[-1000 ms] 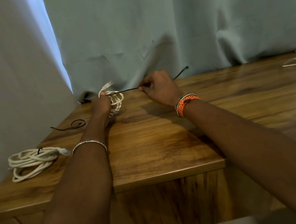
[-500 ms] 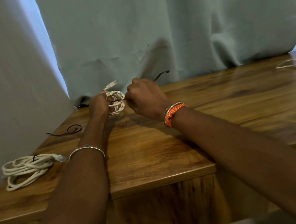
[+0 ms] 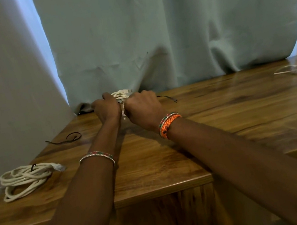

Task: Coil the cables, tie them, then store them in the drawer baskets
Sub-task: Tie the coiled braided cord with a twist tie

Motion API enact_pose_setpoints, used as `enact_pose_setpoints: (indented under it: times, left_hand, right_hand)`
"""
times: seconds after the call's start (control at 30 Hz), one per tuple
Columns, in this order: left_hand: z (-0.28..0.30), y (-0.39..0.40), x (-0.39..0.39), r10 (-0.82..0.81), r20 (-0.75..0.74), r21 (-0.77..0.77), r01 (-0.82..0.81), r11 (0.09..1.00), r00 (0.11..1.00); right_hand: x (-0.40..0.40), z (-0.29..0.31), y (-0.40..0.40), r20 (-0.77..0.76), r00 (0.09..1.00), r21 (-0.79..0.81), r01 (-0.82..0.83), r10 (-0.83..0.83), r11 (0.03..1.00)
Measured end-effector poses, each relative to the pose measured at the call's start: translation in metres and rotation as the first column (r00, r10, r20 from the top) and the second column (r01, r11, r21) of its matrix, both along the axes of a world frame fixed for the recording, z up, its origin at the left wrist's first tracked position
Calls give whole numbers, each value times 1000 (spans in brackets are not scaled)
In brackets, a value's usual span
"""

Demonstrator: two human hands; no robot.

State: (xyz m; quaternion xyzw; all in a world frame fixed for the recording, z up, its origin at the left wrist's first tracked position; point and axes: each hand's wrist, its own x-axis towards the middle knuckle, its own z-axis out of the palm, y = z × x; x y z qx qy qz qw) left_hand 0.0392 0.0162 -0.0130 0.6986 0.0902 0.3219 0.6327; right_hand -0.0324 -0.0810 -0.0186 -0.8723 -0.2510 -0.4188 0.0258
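The left hand (image 3: pixel 106 107) holds the small white coiled cable (image 3: pixel 121 95) near the back edge of the wooden table (image 3: pixel 241 117), so the loops stay together. The right hand (image 3: pixel 142 106) pinches the thin black tie (image 3: pixel 166 97), probably to pull it tight. A tied white cable bundle (image 3: pixel 25 179) waits by the left edge.

Wood, cloth and cord

The counter (image 3: pixel 222 120) is brown wood with a visible grain and a glossy, smooth top that catches light at right. The curtain (image 3: pixel 169 31) across the upper frame is matt pale cloth, softly creased. The coiled cable (image 3: pixel 24 178) at lower left looks like matt off-white cord, bound by a thin dark tie (image 3: pixel 33 166).
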Motion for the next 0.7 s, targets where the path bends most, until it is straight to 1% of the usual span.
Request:
enact_pose_setpoints:
  times: [0.1, 0.17, 0.23, 0.3, 0.37, 0.43, 0.57, 0.7]
  left_hand:
    - [1, 0, 0, 15, 37, 48, -17, 999, 999]
    - [-1, 3, -3, -18, 13, 65, 17, 998, 1000]
    - [-2, 6, -4, -61, 10, 143, 59, 988, 998]
    - [-2, 8, -2, -97, 35, 208, 87, 974, 995]
    - [-3, 12, 1, -135, 108, 232, 107, 967, 985]
    - [-5, 14, 2, -185, 143, 264, 142, 954, 972]
    - [-9, 8, 2, -286, 149, 350, 220, 911, 947]
    - [-9, 6, 3, -295, 152, 338, 231, 913, 943]
  right_hand:
    - [0, -1, 4, 10, 1000, -25, 26, -26, 999]
    - [-3, -2, 6, -17, 999, -60, 50, -51, 997]
    - [-5, -2, 6, -16, 998, -79, 63, -64, 995]
    - [-5, 1, 6, -11, 999, -41, 45, -46, 998]
    - [-1, 7, 2, 23, 999, 0, 47, -47, 999]
    - [8, 11, -5, 62, 996, 28, 61, -63, 998]
    - [20, 10, -18, 53, 998, 66, 22, -25, 998]
    - [23, 12, -22, 79, 997, 62, 16, -20, 998]
